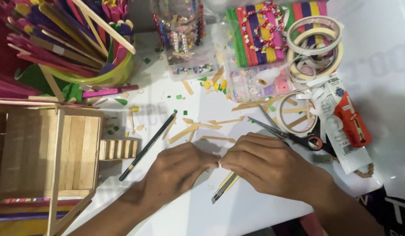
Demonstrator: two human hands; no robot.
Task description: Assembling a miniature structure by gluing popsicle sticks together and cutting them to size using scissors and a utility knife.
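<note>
White counter (pixel 255 209), littered with stick scraps. Your left hand (pixel 178 168) and right hand (pixel 266 164) meet fingertip to fingertip, pinching something too small to tell. Utility knife (pixel 224 188) lies just beneath. Likely mid-trim or snapping; next needs steady grip.

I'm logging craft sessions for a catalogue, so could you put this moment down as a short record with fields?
setting: white table strewn with stick offcuts and coloured scraps
left hand: fingertips meet the right hand's at a small piece, too hidden to tell
right hand: pinching the same spot
under the hands: utility knife lying on the table
nearby: pencil, scissors, tape rolls, glue tube
left side: wooden stick house, green tub of coloured sticks
</note>
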